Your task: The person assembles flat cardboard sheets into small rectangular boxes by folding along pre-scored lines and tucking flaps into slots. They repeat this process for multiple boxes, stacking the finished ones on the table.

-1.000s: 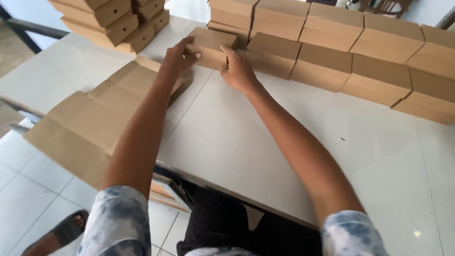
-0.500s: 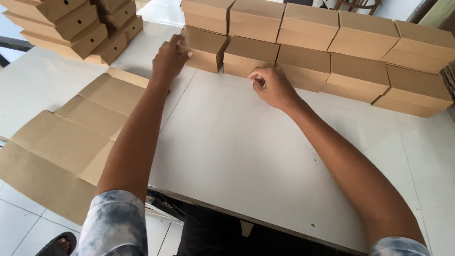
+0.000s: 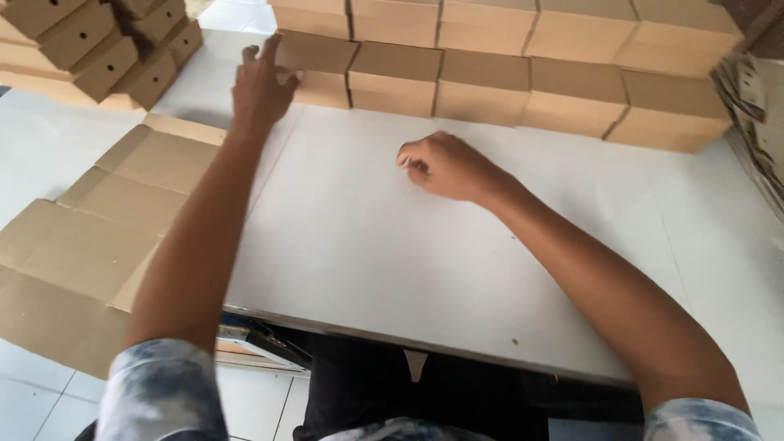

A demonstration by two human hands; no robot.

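Note:
My left hand (image 3: 263, 82) is stretched forward with fingers spread, its fingertips against the left end of a row of small brown cardboard boxes (image 3: 490, 77) lined up two high along the far side of the white table (image 3: 392, 261). The nearest box to that hand is the leftmost lower box (image 3: 314, 61). My right hand (image 3: 445, 166) rests loosely curled on the white table, a short way in front of the row, and holds nothing.
A flattened brown cardboard sheet (image 3: 98, 237) lies over the table's left edge. More small boxes with round holes are stacked at the far left (image 3: 98, 45). Printed flat sheets stand at the right edge (image 3: 759, 122). The tiled floor (image 3: 24, 392) shows below.
Both hands have let go of the box they pushed into the row. My right hand drew back onto the table; my left stayed at the row's left end.

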